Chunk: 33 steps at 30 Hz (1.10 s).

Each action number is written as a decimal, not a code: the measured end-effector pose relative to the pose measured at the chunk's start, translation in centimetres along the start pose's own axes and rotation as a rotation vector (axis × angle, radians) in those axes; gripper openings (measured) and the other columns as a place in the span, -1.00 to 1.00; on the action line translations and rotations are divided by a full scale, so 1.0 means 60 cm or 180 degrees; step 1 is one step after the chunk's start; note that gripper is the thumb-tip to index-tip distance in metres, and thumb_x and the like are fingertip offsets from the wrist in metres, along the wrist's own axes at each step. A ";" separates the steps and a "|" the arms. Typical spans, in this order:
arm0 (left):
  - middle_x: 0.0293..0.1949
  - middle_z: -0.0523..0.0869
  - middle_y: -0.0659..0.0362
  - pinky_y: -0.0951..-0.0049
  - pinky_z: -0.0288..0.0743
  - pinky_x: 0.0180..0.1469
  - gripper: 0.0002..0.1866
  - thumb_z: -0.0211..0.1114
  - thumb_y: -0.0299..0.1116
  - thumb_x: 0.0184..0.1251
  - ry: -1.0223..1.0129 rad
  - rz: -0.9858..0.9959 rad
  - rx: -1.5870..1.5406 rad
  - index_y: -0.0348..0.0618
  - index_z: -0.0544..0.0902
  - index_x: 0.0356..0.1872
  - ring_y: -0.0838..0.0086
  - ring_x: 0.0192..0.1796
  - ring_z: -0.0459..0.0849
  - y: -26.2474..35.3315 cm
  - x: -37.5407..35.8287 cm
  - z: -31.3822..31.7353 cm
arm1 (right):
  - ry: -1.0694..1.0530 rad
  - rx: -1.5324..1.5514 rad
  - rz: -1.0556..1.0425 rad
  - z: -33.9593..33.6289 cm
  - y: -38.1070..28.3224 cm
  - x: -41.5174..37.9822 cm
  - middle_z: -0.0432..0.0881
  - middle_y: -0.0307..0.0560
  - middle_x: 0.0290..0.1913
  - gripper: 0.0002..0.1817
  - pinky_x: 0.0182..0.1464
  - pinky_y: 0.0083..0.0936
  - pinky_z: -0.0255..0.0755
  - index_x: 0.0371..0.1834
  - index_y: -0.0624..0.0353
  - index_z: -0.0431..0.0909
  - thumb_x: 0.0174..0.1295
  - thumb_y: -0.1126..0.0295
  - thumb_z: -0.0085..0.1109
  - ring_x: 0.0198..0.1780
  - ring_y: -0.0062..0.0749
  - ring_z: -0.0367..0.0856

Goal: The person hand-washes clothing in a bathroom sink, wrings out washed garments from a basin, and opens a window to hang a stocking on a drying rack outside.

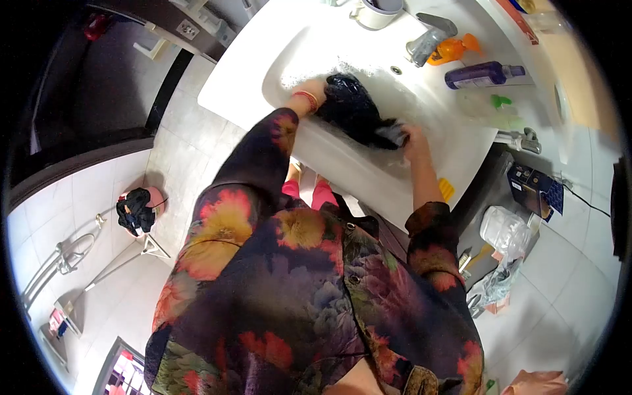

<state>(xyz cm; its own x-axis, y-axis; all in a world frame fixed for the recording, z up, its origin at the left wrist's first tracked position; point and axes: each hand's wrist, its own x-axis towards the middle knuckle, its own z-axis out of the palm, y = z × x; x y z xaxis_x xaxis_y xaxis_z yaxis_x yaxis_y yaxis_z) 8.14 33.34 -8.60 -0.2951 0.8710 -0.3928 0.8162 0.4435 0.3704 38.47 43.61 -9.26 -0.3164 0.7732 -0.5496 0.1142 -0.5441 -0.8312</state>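
I see left hand (312, 94) and right hand (413, 142) closed on soaked black cloth (352, 108); quick pulling could splash white foamy suds (289, 80).

Walls: white tile (565, 270), visible joints, 1 black cable (588, 201) on the right side of the view. Floor: pale tile (176, 141), glossy under bright light. Fixtures: 1 white sink (227, 69) with 1 metal faucet (428, 43); 1 shower hose (78, 245) by the tiled wall, lower left. Upper left: 1 dark-framed panel (92, 85), exact type unclear; 1 outlet plate (187, 28) nearby. Bottom left: 1 framed, barred pane (125, 372), brightly lit. Outer edges: too dark to assess.
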 end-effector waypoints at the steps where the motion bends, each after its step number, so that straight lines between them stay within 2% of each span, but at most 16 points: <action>1: -0.19 0.60 -0.02 0.28 0.40 0.01 -0.70 0.19 -0.35 0.04 0.0132 0.0073 -0.0201 -0.19 0.54 -0.15 0.15 -0.13 0.56 -0.009 0.005 -0.020 | 0.0021 0.0459 0.0037 -0.002 -0.022 -0.007 0.51 0.00 -0.31 -0.77 -0.28 -0.40 0.43 -0.32 0.29 0.44 -0.04 0.42 0.12 -0.27 -0.25 0.50; 3: -0.28 0.62 -0.05 0.32 0.41 -0.04 -0.74 0.18 -0.37 -0.02 0.0626 0.0244 -0.0763 -0.26 0.58 -0.27 0.16 -0.16 0.57 -0.031 0.011 -0.060 | 0.0058 0.1412 0.0081 -0.011 -0.072 -0.014 0.50 -0.06 -0.31 -0.84 -0.29 -0.44 0.45 -0.35 0.26 0.44 -0.01 0.46 0.08 -0.30 -0.31 0.50; 6: -0.29 0.62 -0.04 0.29 0.45 -0.08 -0.79 0.15 -0.40 0.01 0.0955 0.0197 -0.0231 -0.18 0.62 -0.31 0.13 -0.21 0.59 -0.045 -0.019 -0.120 | 0.0399 0.1850 0.0156 -0.040 -0.094 -0.011 0.51 -0.07 -0.28 -0.85 -0.10 -0.32 0.43 -0.34 0.28 0.43 -0.02 0.55 0.07 -0.23 -0.26 0.50; 10: -0.28 0.62 -0.04 0.29 0.46 -0.11 -0.80 0.12 -0.42 0.05 -0.0104 0.0329 0.0822 -0.17 0.60 -0.28 0.16 -0.18 0.60 -0.041 -0.039 -0.114 | 0.0533 0.1196 0.0173 -0.061 -0.042 0.006 0.51 -0.07 -0.28 -0.82 -0.12 -0.39 0.44 -0.29 0.29 0.43 -0.02 0.57 0.05 -0.21 -0.29 0.51; 12: -0.27 0.62 -0.03 0.28 0.47 -0.12 -0.81 0.11 -0.44 0.06 -0.0460 0.0370 0.1020 -0.17 0.60 -0.29 0.18 -0.16 0.60 -0.043 -0.041 -0.094 | 0.0400 -0.0021 0.0045 -0.061 -0.019 0.003 0.51 -0.06 -0.26 -0.79 -0.14 -0.42 0.43 -0.23 0.27 0.44 0.03 0.49 0.04 -0.20 -0.32 0.50; 14: -0.27 0.61 -0.03 0.27 0.46 -0.11 -0.80 0.11 -0.37 0.08 -0.0629 0.0370 0.1111 -0.18 0.57 -0.28 0.18 -0.14 0.59 -0.035 -0.032 -0.082 | 0.0344 0.0871 0.0254 -0.040 0.004 -0.007 0.52 -0.06 -0.27 -0.78 -0.15 -0.43 0.43 -0.21 0.26 0.45 0.07 0.43 0.04 -0.19 -0.33 0.50; 16: -0.23 0.59 -0.03 0.27 0.44 -0.08 -0.76 0.12 -0.29 0.10 -0.0719 0.0403 0.1103 -0.18 0.53 -0.24 0.15 -0.13 0.57 -0.005 -0.011 -0.086 | 0.0237 0.1117 0.0764 -0.018 -0.014 -0.036 0.53 -0.06 -0.26 -0.78 -0.14 -0.40 0.42 -0.20 0.24 0.45 0.09 0.41 0.04 -0.19 -0.33 0.51; 18: -0.24 0.59 -0.04 0.29 0.43 -0.05 -0.71 0.12 -0.24 0.11 0.0010 0.0697 0.0502 -0.20 0.52 -0.20 0.12 -0.13 0.56 0.051 -0.018 -0.093 | -0.0122 0.1319 0.1149 -0.016 -0.014 -0.041 0.54 -0.05 -0.25 -0.78 -0.12 -0.36 0.41 -0.20 0.23 0.45 0.09 0.40 0.05 -0.18 -0.32 0.51; 20: -0.26 0.59 -0.03 0.29 0.42 -0.03 -0.69 0.12 -0.21 0.13 0.0504 0.0957 0.0088 -0.18 0.52 -0.17 0.13 -0.13 0.55 0.090 0.004 -0.035 | -0.0722 0.1488 0.1394 -0.031 0.011 -0.023 0.54 -0.04 -0.24 -0.78 -0.08 -0.32 0.40 -0.19 0.22 0.45 0.09 0.41 0.07 -0.17 -0.31 0.51; 23: -0.25 0.61 0.00 0.28 0.45 -0.07 -0.74 0.08 -0.25 0.16 0.0842 0.1087 0.0529 -0.14 0.56 -0.19 0.15 -0.14 0.58 0.129 -0.003 0.035 | -0.0371 0.0999 0.1746 -0.004 0.011 -0.046 0.54 -0.05 -0.22 -0.77 -0.01 -0.34 0.36 -0.19 0.20 0.45 0.05 0.45 0.08 -0.15 -0.28 0.50; 26: -0.24 0.63 0.03 0.27 0.49 -0.13 -0.77 0.02 -0.31 0.18 -0.0172 0.0638 0.0985 -0.11 0.60 -0.24 0.17 -0.18 0.61 0.146 0.006 0.012 | -0.0020 0.1303 0.0926 0.000 0.007 -0.053 0.52 -0.04 -0.16 -0.74 0.05 -0.39 0.33 -0.16 0.22 0.42 0.02 0.50 0.07 -0.11 -0.28 0.48; 27: -0.25 0.63 0.01 0.26 0.51 -0.20 -0.76 -0.02 -0.36 0.17 0.0178 0.0416 0.0696 -0.13 0.61 -0.27 0.16 -0.21 0.62 0.129 0.018 0.013 | 0.0037 0.0696 0.0214 -0.037 0.031 -0.031 0.50 -0.03 -0.13 -0.72 0.06 -0.39 0.32 -0.14 0.23 0.41 0.02 0.52 0.06 -0.09 -0.28 0.47; 28: -0.24 0.62 0.01 0.27 0.51 -0.21 -0.76 -0.03 -0.36 0.15 0.0141 0.0259 0.0592 -0.10 0.61 -0.27 0.15 -0.21 0.61 0.123 0.013 -0.027 | 0.0108 0.0094 -0.0481 -0.106 0.083 0.013 0.48 -0.03 -0.10 -0.69 0.06 -0.39 0.32 -0.12 0.24 0.39 0.01 0.54 0.06 -0.07 -0.28 0.46; 30: -0.31 0.61 0.07 0.25 0.48 -0.27 -0.79 -0.01 -0.37 0.15 0.1312 0.0675 0.0012 0.00 0.61 -0.29 0.15 -0.29 0.59 0.068 0.010 -0.049 | 0.0332 -0.0154 -0.1012 -0.133 0.100 0.016 0.48 -0.02 -0.13 -0.67 0.03 -0.38 0.34 -0.10 0.26 0.37 0.00 0.55 0.05 -0.09 -0.26 0.46; 31: -0.35 0.59 0.06 0.24 0.46 -0.28 -0.81 0.03 -0.34 0.15 0.1469 0.0611 -0.0310 -0.03 0.60 -0.28 0.17 -0.31 0.58 0.065 -0.022 -0.084 | 0.0472 0.0212 -0.0865 -0.110 0.067 -0.011 0.50 -0.01 -0.18 -0.68 0.00 -0.36 0.35 -0.10 0.27 0.37 0.01 0.55 0.05 -0.13 -0.24 0.47; 33: -0.37 0.61 0.14 0.30 0.46 -0.23 -0.82 0.06 -0.34 0.16 0.1472 0.0916 0.0301 -0.06 0.61 -0.29 0.24 -0.31 0.58 0.029 -0.039 -0.088 | 0.0590 0.0915 -0.0396 -0.059 0.008 -0.048 0.51 -0.03 -0.24 -0.68 -0.05 -0.35 0.37 -0.11 0.27 0.37 0.01 0.54 0.06 -0.17 -0.23 0.48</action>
<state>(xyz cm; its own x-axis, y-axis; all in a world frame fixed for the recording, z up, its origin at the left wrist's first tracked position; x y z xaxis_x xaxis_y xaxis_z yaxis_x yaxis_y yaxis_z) 7.64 33.18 -2.57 -0.2234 0.9658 0.1318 0.9309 0.1713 0.3227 42.75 42.24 -8.37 -0.1322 0.8709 -0.4734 -0.1923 -0.4910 -0.8496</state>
